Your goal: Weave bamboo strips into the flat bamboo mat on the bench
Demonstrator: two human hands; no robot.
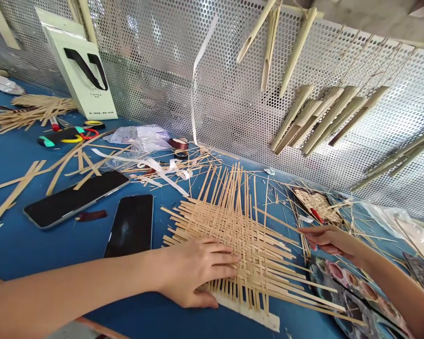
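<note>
A partly woven mat of thin bamboo strips (229, 219) lies on the blue table, its loose strip ends fanning out on several sides. My left hand (203, 266) rests palm down on the near left part of the weave, fingers stretched out and slightly apart. At the right of the mat, my right hand (335, 242) pinches the end of one thin bamboo strip (277, 219), which runs left into the weave's upper right. A pale flat band (249, 313) lies under the strip ends at the near edge.
Two phones (132, 223) lie left of the mat. Behind them are scissors (88, 134), white ribbon (155, 167) and loose strips. A pale green box (88, 80) stands by the perforated metal panel (155, 61), where bamboo pieces (332, 117) hang. A stained palette (356, 289) sits under my right forearm.
</note>
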